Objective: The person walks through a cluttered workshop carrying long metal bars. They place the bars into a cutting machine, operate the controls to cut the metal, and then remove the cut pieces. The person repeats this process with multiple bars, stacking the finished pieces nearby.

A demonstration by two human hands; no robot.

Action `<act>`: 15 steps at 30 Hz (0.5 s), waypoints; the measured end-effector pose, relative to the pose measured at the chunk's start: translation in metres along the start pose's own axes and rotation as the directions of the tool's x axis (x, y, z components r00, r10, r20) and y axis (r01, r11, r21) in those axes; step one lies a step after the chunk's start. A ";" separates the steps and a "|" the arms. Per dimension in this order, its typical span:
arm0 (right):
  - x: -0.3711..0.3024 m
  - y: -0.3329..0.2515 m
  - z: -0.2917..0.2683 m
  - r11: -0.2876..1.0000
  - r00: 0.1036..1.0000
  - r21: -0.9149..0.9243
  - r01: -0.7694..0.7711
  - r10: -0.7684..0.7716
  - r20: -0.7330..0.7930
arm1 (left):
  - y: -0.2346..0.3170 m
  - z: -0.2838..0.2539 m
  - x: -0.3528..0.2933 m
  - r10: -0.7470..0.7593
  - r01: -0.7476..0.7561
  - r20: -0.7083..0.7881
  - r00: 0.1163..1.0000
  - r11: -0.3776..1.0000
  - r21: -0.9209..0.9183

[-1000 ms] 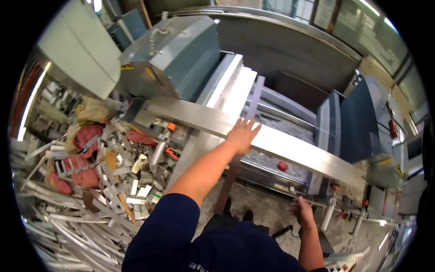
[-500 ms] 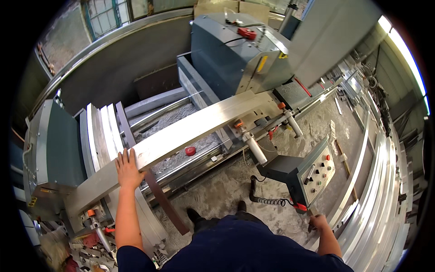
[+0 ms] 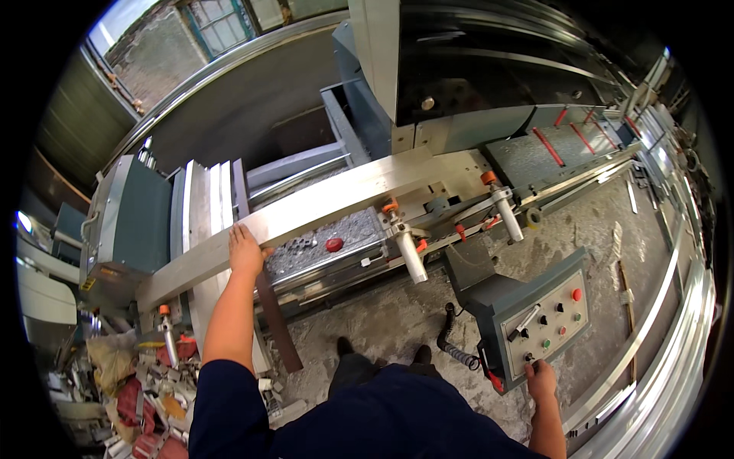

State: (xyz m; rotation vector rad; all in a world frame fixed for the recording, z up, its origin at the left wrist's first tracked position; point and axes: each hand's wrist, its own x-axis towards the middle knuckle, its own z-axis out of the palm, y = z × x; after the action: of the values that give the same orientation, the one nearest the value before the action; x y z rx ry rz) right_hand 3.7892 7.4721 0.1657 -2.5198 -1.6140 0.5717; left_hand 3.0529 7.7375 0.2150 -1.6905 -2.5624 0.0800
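Note:
A long, wide aluminium profile [image 3: 306, 206] lies across the bed of a saw-like machine. My left hand [image 3: 245, 252] lies on its near-left part with the fingers stretched out flat and the thumb by the near edge. At the lower right, my right hand [image 3: 542, 380] has its fingers closed around a small black knob [image 3: 529, 357] at the bottom corner of the control panel [image 3: 547, 317]. That panel also carries a red button [image 3: 576, 294] and several smaller switches. Two clamp cylinders with orange tops [image 3: 405, 243] [image 3: 503, 205] stand along the profile's near side.
A dark glossy guard [image 3: 489, 76] covers the machine's right head. The grey-green left head [image 3: 134, 222] stands at the profile's left end. Offcuts and rags [image 3: 145, 398] are heaped at lower left. A brown strip [image 3: 277, 325] juts toward my legs. Long aluminium lengths [image 3: 665, 344] lie at right.
My right hand has moved from below the control panel onto its knob. The guard has come down over the right head. My left hand stays on the profile; the view has shifted.

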 end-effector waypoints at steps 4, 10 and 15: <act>0.014 0.006 -0.010 0.999 0.996 -0.033 0.019 -0.016 0.087 | 0.009 -0.001 0.000 -0.057 0.051 0.068 0.996 0.994 0.093; 0.024 -0.013 -0.020 0.949 0.979 -0.246 0.195 -0.171 0.116 | -0.001 0.011 0.002 -0.011 0.011 0.020 1.000 1.000 0.008; 0.029 0.004 0.015 0.973 0.996 0.219 -0.070 0.056 0.069 | -0.003 0.014 0.005 -0.001 0.002 0.018 1.000 0.997 -0.078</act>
State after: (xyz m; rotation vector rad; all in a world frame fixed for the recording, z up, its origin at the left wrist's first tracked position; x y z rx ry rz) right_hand 3.7978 7.4941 0.1437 -2.4182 -1.4046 0.7967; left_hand 3.0466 7.7412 0.2015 -1.7217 -2.6127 -0.0052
